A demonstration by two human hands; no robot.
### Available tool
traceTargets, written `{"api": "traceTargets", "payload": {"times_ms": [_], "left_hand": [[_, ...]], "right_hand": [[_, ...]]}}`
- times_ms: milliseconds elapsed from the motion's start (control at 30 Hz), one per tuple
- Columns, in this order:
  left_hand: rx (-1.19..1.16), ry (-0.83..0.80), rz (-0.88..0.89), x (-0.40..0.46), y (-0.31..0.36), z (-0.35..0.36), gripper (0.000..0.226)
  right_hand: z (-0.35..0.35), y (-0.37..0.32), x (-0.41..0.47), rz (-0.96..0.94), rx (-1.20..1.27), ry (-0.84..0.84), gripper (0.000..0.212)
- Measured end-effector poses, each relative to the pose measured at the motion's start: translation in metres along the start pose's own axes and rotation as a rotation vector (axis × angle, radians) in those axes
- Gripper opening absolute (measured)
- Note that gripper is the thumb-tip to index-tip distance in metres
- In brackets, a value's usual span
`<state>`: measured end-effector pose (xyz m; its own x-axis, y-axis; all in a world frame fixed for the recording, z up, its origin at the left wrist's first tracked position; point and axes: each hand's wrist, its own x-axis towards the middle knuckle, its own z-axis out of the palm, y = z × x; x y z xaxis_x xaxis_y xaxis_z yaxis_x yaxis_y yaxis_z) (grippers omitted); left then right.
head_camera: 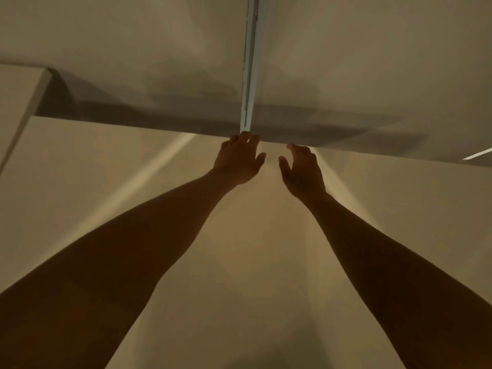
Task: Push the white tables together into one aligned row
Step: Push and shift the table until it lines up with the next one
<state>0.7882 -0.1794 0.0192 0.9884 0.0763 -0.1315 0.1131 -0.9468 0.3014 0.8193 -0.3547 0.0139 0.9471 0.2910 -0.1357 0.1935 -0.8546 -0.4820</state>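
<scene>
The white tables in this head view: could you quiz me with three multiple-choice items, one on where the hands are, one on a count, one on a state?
1. Where are both hands?
A. At the far edge of the near table
B. On the floor
C. On the table at the left

2. How many bare forearms reach across the near table?
A. One
B. Two
C. Three

3. How does the near table sit against the table at the left?
A. Stacked on it
B. Flush in one line
C. Apart and at an angle

Answers:
1 A: the left hand and right hand lie at the far edge of the near table.
2 B: two forearms show.
3 C: the table at the left sits skewed.
</scene>
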Motion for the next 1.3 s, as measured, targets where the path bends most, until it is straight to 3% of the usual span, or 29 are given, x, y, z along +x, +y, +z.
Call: {"api": "traceTargets", "payload": {"times_ms": [233, 333, 500, 667, 1133, 1300], "left_hand": [[0.153, -0.086, 0.039, 0.073, 0.000, 0.039, 0.052], [0.250, -0.111, 0.069, 0.097, -0.015, 0.053, 0.053], [0.237, -0.268, 0.128, 0.121, -0.043, 0.067, 0.075], [0.251, -0.159, 0.130, 0.119, -0.045, 0.073, 0.079], [0.189, -0.112, 0.071, 0.135, -0.060, 0.071, 0.079], [0.153, -0.087, 0.019, 0.145, -0.065, 0.074, 0.082]], "right_hand": [[0.020, 0.022, 0.069, -0.062, -0.107, -0.094, 0.045], [0.036, 0.041, 0.096, -0.102, -0.209, -0.062, 0.043], [0.048, 0.053, 0.120, -0.122, -0.374, -0.100, 0.058], [0.064, 0.039, 0.121, -0.043, -0.369, 0.016, 0.057], [0.074, 0.032, 0.146, -0.070, -0.356, 0.094, 0.067], [0.076, 0.033, 0.163, -0.080, -0.345, 0.104, 0.061]]}}
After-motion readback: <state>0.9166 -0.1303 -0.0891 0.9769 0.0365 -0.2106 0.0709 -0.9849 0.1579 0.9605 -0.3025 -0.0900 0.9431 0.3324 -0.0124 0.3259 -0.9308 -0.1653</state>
